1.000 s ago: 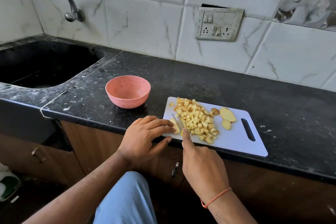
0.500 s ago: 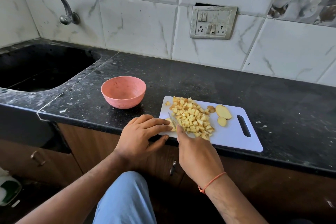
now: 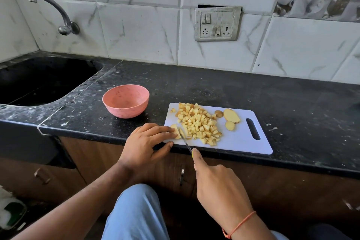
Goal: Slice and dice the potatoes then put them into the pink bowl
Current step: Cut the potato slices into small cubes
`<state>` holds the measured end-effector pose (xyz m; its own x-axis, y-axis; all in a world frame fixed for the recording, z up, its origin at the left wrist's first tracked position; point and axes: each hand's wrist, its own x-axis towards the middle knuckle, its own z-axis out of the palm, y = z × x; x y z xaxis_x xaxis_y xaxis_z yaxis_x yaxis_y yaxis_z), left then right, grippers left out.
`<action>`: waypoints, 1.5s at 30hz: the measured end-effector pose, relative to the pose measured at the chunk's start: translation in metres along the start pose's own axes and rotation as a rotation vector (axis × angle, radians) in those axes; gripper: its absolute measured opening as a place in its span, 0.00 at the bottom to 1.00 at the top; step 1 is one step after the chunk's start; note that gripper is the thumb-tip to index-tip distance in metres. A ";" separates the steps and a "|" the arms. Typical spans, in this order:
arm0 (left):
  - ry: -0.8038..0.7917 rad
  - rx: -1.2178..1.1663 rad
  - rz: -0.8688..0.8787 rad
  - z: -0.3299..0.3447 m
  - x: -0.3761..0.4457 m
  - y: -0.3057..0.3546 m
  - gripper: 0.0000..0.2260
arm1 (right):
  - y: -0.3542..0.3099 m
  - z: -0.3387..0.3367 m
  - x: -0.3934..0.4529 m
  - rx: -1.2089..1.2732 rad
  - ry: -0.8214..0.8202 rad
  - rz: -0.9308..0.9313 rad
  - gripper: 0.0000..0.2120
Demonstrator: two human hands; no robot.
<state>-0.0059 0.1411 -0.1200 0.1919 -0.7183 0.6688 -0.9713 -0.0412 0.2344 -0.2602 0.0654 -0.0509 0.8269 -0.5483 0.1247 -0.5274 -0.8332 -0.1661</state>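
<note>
Against marble tiles (image 3: 140,31), black countertop (image 3: 214,87).

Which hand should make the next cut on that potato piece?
Right hand: it grips the knife, blade at the potato piece. The left hand pins that piece to the board.

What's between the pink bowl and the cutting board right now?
Head view: only bare black countertop between the pink bowl and the cutting board.
</note>
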 end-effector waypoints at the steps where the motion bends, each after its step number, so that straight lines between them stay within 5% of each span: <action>1: 0.005 -0.011 -0.006 0.000 0.000 0.000 0.11 | 0.002 0.000 -0.003 0.005 0.008 0.004 0.29; 12: 0.035 -0.053 -0.072 -0.001 0.001 0.002 0.11 | -0.011 -0.002 0.014 0.028 0.149 -0.008 0.29; 45: 0.048 -0.071 0.031 -0.006 0.000 -0.003 0.10 | -0.021 0.003 0.065 -0.248 0.017 -0.129 0.30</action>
<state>-0.0016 0.1457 -0.1161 0.1702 -0.6842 0.7092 -0.9648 0.0307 0.2611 -0.1945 0.0470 -0.0423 0.8882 -0.4355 0.1463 -0.4510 -0.8873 0.0967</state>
